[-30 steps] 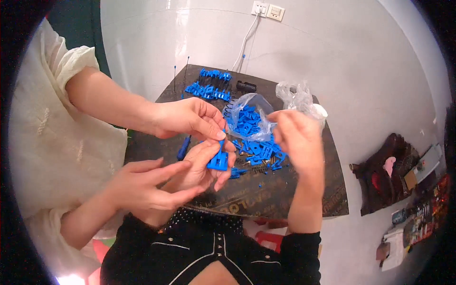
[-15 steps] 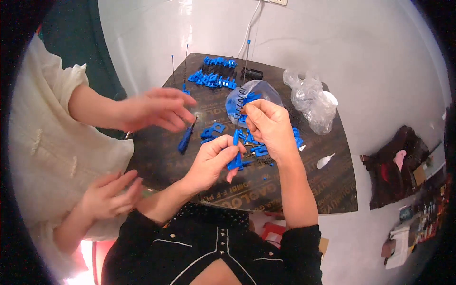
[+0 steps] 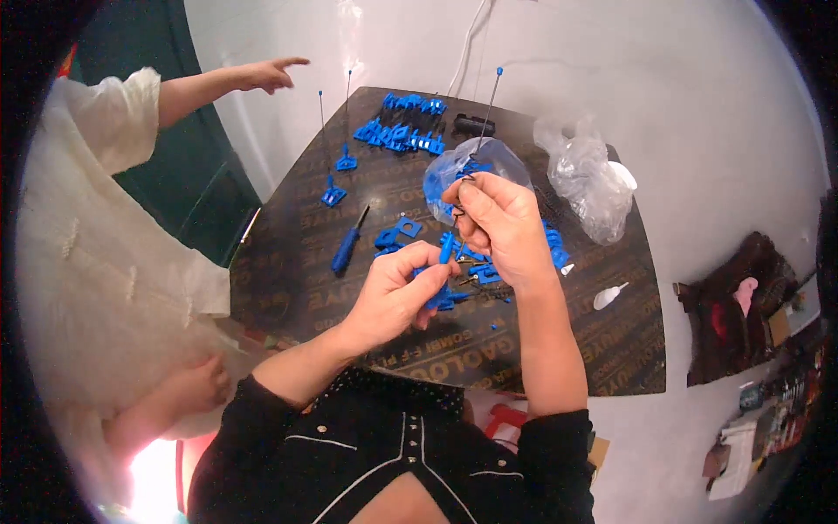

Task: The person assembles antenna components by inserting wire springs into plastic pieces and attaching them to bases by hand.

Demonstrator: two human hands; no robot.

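Note:
My left hand [image 3: 394, 290] is closed round a small blue plastic part [image 3: 446, 248], whose narrow upper end sticks up past the thumb. Just above and right of it, my right hand [image 3: 504, 223] pinches a black coil spring [image 3: 458, 212]. A thin metal rod [image 3: 490, 109] with a blue tip rises above that hand; its lower end is hidden by my fingers. Under my hands lie loose blue plastic parts [image 3: 487, 275] and metal screws. A clear bag [image 3: 438, 175] with blue pieces lies behind my right hand.
A blue-handled screwdriver [image 3: 346, 251] and two upright rods on blue bases [image 3: 333, 196] stand left on the dark table [image 3: 576, 323]. Rows of blue assemblies [image 3: 401, 135] sit behind. Crumpled plastic [image 3: 589, 188] and a white dropper bottle [image 3: 608, 297] are right. A co-worker's hand [image 3: 272, 75] reaches from the left.
The co-worker's hand has moved up and back, away from the table's left side, leaving an upright rod on its blue base there. My right hand has come slightly lower, toward the blue part.

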